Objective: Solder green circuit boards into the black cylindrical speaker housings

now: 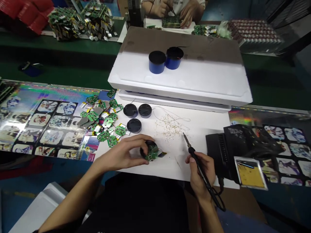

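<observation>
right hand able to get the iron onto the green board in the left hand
Probably yes: the right hand holds the soldering iron close to the green circuit board, nothing standing between them on the white work surface. The left hand covers part of it.

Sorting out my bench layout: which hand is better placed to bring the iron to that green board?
Right, probably: the right hand grips the soldering iron, tip free, while the left hand is wrapped around the round black casing carrying the green circuit board.
</observation>
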Available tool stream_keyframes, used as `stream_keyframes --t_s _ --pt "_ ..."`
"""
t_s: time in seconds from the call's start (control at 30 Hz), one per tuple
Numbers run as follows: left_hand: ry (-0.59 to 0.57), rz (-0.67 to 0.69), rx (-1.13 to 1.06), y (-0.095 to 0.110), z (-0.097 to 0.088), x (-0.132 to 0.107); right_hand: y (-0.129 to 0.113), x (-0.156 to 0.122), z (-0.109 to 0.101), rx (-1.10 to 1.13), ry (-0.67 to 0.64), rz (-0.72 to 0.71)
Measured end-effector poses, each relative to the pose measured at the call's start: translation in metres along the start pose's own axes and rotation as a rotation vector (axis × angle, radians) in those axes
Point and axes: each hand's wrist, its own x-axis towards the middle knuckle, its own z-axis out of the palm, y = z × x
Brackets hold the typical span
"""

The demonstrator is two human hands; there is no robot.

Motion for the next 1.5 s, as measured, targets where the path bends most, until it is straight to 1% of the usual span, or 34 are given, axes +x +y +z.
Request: stream_keyframes --t_s 0.03,0.1,0.17,0.23,0.3,0.33,0.4,0.43,0.5,0.57,0.6,0.67,0.73,0.8,0.9,1.0,1.07,1.13,1.17,1.2,1.23,1.3,1.37,1.4,1.43,1.5 --pt "0.037 -0.013 0.015 0.003 -0.014 -0.007 0.002 0.0 0.001 -0.019 0.0 0.001" --pt "0.158 -0.015 0.029 0.008 -0.041 -0.019 0.005 0.0 0.003 -0.05 0.005 0.008" --pt "0.34 0.024 0.029 0.008 -0.066 -0.026 0.006 0.001 0.004 -0.066 0.008 0.018" --pt "0.555 0.085 0.044 0.002 -0.089 -0.028 0.006 0.003 0.005 -0.076 0.012 0.028" --pt "0.751 0.163 0.072 -0.011 -0.109 -0.025 0.006 0.004 0.005 -0.089 0.015 0.039" --pt "0.829 0.199 0.082 -0.02 -0.119 -0.022 0.006 0.005 0.006 -0.093 0.016 0.045" --pt "0.949 0.246 0.085 -0.04 -0.138 -0.015 0.006 0.006 0.006 -0.092 0.012 0.057" --pt "1.002 0.246 0.084 -0.051 -0.148 -0.01 0.006 0.006 0.006 -0.085 0.01 0.065" --pt "1.108 0.19 0.09 -0.072 -0.167 0.0 0.006 0.006 0.007 -0.065 0.009 0.075" --pt "1.2 0.078 0.102 -0.091 -0.187 0.014 0.006 0.005 0.006 -0.045 0.019 0.064" --pt "1.235 0.007 0.111 -0.1 -0.197 0.021 0.007 0.003 0.005 -0.038 0.026 0.048" --pt "1.233 -0.178 0.148 -0.115 -0.214 0.037 0.011 0.0 0.002 -0.036 0.035 0.009" --pt "1.148 -0.367 0.206 -0.128 -0.228 0.051 0.018 -0.003 0.0 -0.058 0.054 -0.019" --pt "1.091 -0.447 0.239 -0.139 -0.238 0.064 0.026 -0.006 -0.002 -0.085 0.067 -0.018" --pt "1.039 -0.508 0.282 -0.15 -0.245 0.075 0.032 -0.009 -0.001 -0.111 0.09 0.013" --pt "0.989 -0.542 0.311 -0.15 -0.243 0.079 0.03 -0.01 0.001 -0.11 0.106 0.068" --pt "0.995 -0.529 0.341 -0.142 -0.234 0.078 0.026 -0.011 0.002 -0.103 0.12 0.061" --pt "1.038 -0.494 0.383 -0.126 -0.22 0.071 0.024 -0.012 0.005 -0.088 0.137 0.018" --pt "1.045 -0.472 0.396 -0.116 -0.21 0.066 0.024 -0.013 0.005 -0.08 0.144 -0.014" --pt "1.027 -0.447 0.395 -0.104 -0.199 0.059 0.025 -0.013 0.006 -0.074 0.148 -0.052" --pt "0.976 -0.421 0.382 -0.092 -0.185 0.052 0.027 -0.014 0.006 -0.075 0.147 -0.089" --pt "0.734 -0.347 0.292 -0.067 -0.155 0.035 0.033 -0.014 0.004 -0.091 0.164 -0.127" --pt "0.484 -0.291 0.271 -0.049 -0.122 0.019 0.037 -0.012 0.0 -0.1 0.167 -0.092" --pt "0.389 -0.262 0.286 -0.043 -0.105 0.012 0.037 -0.01 -0.002 -0.088 0.148 -0.055" --pt "0.341 -0.229 0.31 -0.04 -0.088 0.007 0.036 -0.008 -0.003 -0.065 0.107 -0.015" --pt "0.334 -0.149 0.35 -0.039 -0.053 0.001 0.028 -0.005 -0.001 0.026 -0.008 0.03"
